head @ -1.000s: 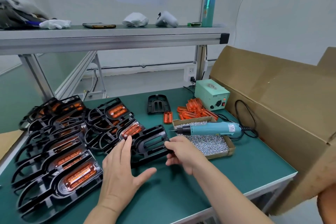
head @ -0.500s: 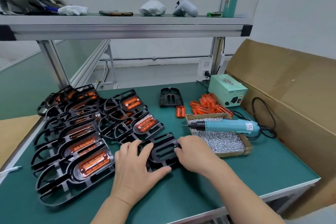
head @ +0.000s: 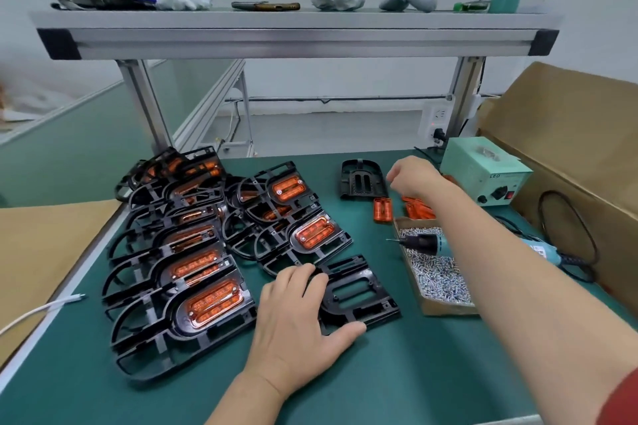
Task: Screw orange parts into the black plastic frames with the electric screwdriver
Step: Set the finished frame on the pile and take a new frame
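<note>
An empty black frame (head: 359,293) lies flat on the green mat in front of me. My left hand (head: 297,321) rests on its left part, fingers laid over it and thumb along its near edge. My right hand (head: 411,176) is stretched to the back of the table, above the pile of orange parts (head: 419,210); its fingers curl under and whatever is in them is hidden. A single orange part (head: 383,210) lies left of the pile. The teal electric screwdriver (head: 431,245) lies unheld across the cardboard tray of screws (head: 435,276), partly under my right forearm.
Several black frames with orange parts fitted (head: 193,286) overlap across the left half of the mat. A smaller black part (head: 362,179) lies at the back. A green power box (head: 483,176) and large cardboard box (head: 569,148) stand on the right. A white cable (head: 41,307) lies far left.
My right hand has let go of the empty frame and reached away to the back, over the orange parts. My left hand stays on the frame, which now lies flat.
</note>
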Tool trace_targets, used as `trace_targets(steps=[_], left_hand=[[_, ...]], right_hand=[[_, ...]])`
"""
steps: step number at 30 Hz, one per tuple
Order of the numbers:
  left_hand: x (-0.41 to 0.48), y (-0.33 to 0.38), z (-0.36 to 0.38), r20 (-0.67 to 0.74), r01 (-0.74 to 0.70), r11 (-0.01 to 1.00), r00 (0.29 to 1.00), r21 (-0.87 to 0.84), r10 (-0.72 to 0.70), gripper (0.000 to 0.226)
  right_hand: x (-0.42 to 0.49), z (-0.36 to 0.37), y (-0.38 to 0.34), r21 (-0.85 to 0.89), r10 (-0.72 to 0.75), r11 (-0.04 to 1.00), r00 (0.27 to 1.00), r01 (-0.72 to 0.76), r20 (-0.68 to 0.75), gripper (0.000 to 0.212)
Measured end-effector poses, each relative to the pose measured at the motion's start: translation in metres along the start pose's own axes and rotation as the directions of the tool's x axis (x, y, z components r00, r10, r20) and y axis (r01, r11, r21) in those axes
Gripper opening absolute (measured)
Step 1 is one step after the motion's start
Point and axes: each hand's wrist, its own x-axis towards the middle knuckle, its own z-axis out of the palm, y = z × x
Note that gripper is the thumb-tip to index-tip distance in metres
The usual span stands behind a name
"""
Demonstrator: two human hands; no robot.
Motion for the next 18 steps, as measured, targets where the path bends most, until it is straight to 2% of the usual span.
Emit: trace_targets(steps=[4,7,10,15,18], left_hand=[[0.001,0.0,0.0,-0.002,-0.003,1.0,1.0,-0.003,0.003,0.07],[0.002,0.001,0.001,-0.003,-0.012,1.0,1.0,-0.003,0.012,0.07],[0.003,0.0,0.0,0.002,-0.016,1.0,1.0,-0.012,0.016,0.07],[0.004,0.0,-0.001,0.021,-0.018,0.999,1.0,-0.03,0.018,0.07],[0.003,0.0,-0.001,0.027,-0.019,0.999,0.999,-0.038,0.02,0.071]], right_hand=[[0.026,0.026,-0.002,-0.138,0.02,0.99,0.996,-0.008,0.081,0.023],[0.034,0.045,-0.003,-0.134,0.093,0.987,0.994,-0.085,0.06,0.039],[0.038,0.059,-0.001,-0.072,0.172,0.983,0.985,-0.171,0.013,0.048],[0.036,0.058,0.0,0.032,0.212,0.976,0.975,-0.215,0.066,0.041],[0.03,0.057,0.006,0.121,0.209,0.97,0.978,-0.21,0.024,0.041]])
